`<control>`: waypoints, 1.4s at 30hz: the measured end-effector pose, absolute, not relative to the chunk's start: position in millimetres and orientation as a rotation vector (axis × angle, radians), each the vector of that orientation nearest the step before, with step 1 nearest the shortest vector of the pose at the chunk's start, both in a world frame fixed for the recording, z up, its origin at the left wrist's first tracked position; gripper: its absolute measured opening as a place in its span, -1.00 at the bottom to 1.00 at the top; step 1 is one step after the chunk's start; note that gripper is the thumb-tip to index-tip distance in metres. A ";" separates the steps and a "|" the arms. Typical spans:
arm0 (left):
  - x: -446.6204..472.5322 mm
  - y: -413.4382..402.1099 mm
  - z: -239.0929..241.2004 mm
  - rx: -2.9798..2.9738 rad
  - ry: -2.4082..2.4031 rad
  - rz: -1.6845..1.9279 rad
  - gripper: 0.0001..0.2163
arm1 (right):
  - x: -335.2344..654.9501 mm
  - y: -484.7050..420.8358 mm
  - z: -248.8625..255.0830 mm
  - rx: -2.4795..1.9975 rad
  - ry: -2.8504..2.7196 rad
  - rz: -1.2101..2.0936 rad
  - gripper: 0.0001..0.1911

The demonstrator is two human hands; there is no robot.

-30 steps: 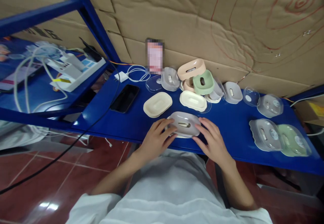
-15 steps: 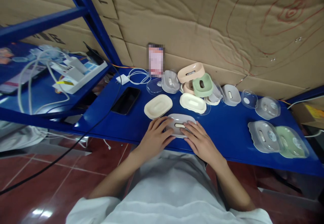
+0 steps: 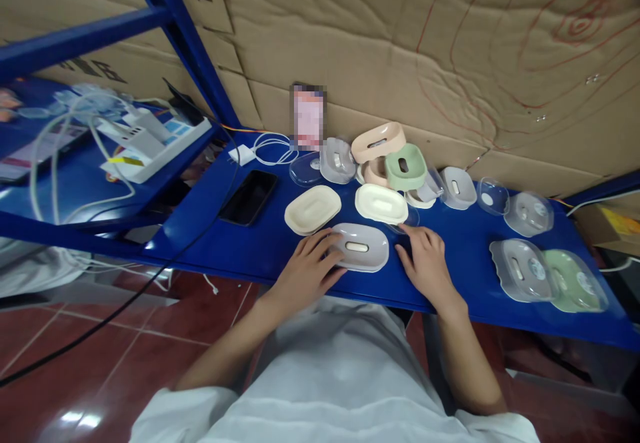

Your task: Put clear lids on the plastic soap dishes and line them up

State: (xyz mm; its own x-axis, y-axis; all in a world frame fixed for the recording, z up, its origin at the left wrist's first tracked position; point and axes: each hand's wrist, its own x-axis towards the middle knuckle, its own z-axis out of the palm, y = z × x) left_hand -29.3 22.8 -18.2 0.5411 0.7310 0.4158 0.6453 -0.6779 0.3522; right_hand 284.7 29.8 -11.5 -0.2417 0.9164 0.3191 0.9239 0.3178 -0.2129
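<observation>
A grey oval soap dish (image 3: 374, 253) with a cream piece in its middle slot lies near the table's front edge. My left hand (image 3: 311, 269) grips its left end, fingers over the rim and thumb at the front side. To the dish's right, my right hand (image 3: 426, 263) is open, thumb and index finger apart. Its index fingertip reaches the edge of a clear lid (image 3: 412, 217), partly hidden under a cream dish (image 3: 381, 204); whether they touch I cannot tell. Another cream dish (image 3: 313, 209) lies behind my left hand.
Peach (image 3: 393, 135) and green dishes (image 3: 414, 179) are piled at the back. Covered grey (image 3: 520, 269) and green dishes (image 3: 570, 279) stand at the right. A black phone (image 3: 249, 197), a white charger (image 3: 242, 155) and a blurred-out screen (image 3: 309, 119) are at the left.
My right hand has let go of the grey soap dish's right end and moved right and slightly back, towards the clear lid. My left hand stays on the dish.
</observation>
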 end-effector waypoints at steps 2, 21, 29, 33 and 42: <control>-29.3 22.9 -18.7 2.617 1.181 0.832 -0.86 | 284.5 28.5 -8.2 -1.599 -2.191 -0.081 -0.66; -30.0 24.7 -16.0 2.484 1.069 0.949 -0.82 | 306.6 28.5 -13.7 -1.405 -1.319 0.656 -0.59; -30.4 25.3 -14.7 2.435 1.058 0.953 -0.82 | 301.9 25.4 -10.3 -1.477 -1.722 0.216 -0.53; -32.6 23.8 -17.4 2.412 1.055 0.954 -0.81 | 294.5 30.7 -10.7 -1.462 -1.683 0.209 -0.55; -37.0 15.0 -23.7 2.398 1.091 1.019 -0.83 | 281.7 34.6 -9.5 -1.513 -1.855 0.135 -0.24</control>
